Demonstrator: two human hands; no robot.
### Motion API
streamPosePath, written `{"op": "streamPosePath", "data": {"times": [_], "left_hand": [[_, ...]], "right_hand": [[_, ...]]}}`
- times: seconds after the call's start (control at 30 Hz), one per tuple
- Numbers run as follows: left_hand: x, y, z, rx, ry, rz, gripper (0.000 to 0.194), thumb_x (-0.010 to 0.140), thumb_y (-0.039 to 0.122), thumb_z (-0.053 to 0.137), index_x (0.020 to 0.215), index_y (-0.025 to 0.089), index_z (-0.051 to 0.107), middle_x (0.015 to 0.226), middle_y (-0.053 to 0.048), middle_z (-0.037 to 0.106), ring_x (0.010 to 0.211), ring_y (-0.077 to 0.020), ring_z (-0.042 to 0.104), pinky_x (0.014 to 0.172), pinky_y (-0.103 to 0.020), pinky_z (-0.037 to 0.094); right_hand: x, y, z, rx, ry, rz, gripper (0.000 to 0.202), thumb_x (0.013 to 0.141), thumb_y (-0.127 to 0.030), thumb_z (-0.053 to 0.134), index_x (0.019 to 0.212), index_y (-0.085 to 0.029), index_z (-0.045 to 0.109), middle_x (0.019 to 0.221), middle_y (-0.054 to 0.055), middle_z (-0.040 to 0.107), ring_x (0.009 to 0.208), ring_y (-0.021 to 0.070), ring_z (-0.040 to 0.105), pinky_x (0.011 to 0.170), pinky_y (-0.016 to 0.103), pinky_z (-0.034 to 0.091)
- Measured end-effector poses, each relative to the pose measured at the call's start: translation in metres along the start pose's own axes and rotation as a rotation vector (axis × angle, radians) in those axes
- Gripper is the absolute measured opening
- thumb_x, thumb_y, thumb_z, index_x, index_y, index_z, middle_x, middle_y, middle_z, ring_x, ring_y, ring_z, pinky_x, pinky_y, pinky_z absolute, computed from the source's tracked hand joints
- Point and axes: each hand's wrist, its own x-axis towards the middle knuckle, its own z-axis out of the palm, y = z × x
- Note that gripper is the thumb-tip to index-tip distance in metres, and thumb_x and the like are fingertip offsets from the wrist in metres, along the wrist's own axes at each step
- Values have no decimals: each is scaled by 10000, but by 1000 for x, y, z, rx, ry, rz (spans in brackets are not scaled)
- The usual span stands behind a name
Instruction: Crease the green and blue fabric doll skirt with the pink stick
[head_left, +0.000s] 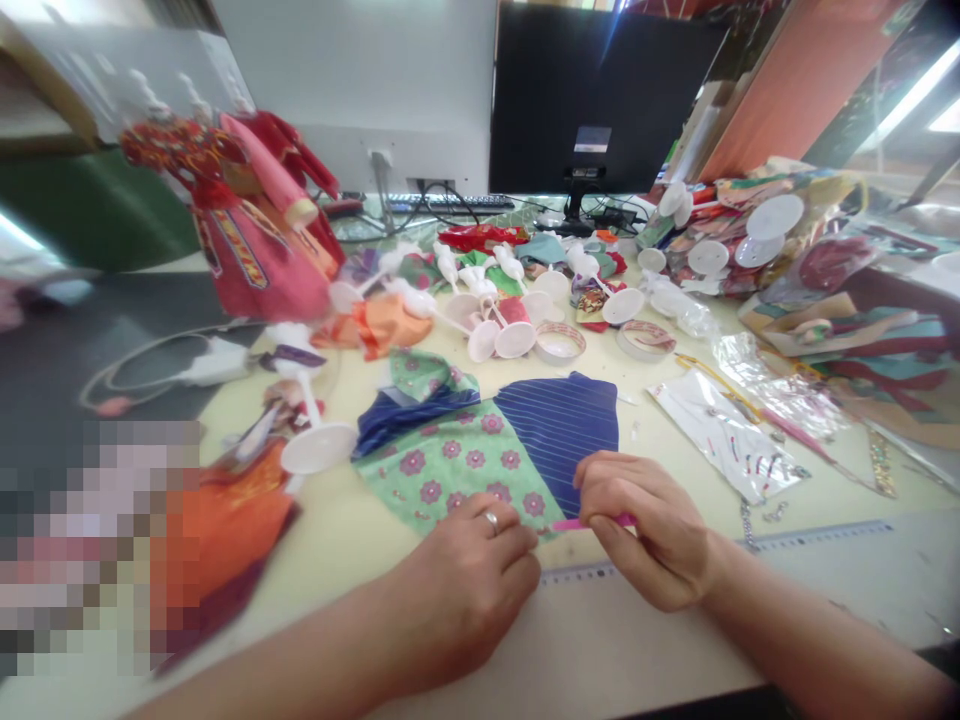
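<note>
A small garment of green cloth with purple flowers [472,455] and navy striped cloth [555,425] lies flat in front of me. My left hand [476,575], with a ring on one finger, is closed in a pinch on the lower edge of the green cloth. My right hand [649,525] is closed around a narrow pink strip [571,524], which runs left to the garment's lower corner. Whether the strip is ribbon or something stiffer I cannot tell. A clear ruler [577,573] lies on the table just below the hands.
White doll stands [319,448] and dressed doll forms crowd the left and back. Tape rolls [560,342] sit behind the garment. To the right lie a plastic packet [724,430] and a box of fabric pieces [862,340]. A black monitor [600,100] stands at the back.
</note>
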Motion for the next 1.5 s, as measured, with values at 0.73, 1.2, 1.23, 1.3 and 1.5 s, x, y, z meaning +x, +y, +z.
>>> {"op": "streamPosePath", "data": {"times": [0.73,1.2,1.23,1.3,1.5], "left_hand": [[-2,-1,5,45,25,23,139,831,58,437,784,117,554,961,-101,640,930,-209,543,860,-394,420],[-1,5,7,315,-26,111,174,882,123,420,880,111,594,1050,-122,633,966,-240,539,987,-476,365],[-1,5,8,319,-30,110,167,880,125,427,878,111,593,1043,-120,634,959,-239,540,989,-480,362],[-1,6,8,326,-35,111,156,875,122,437,867,109,592,1015,-121,638,941,-238,542,981,-488,364],[0,5,6,208,-6,69,168,857,73,421,849,110,585,965,-111,646,934,-220,544,961,-462,380]], "right_hand": [[-3,0,2,-1,-8,-21,143,761,-47,416,780,-175,478,607,7,470,548,131,427,570,296,428],[-3,0,2,-31,4,19,138,787,-49,411,777,-170,476,613,15,496,560,135,449,573,310,445],[-3,0,2,-33,19,26,141,789,-46,411,775,-170,477,611,16,498,561,135,452,578,314,450],[-4,0,1,-40,64,36,148,792,-40,412,776,-169,481,607,15,501,564,135,460,590,321,460],[-5,-2,-2,-82,208,91,158,803,-40,426,791,-173,510,629,8,512,598,139,514,609,321,482]]}}
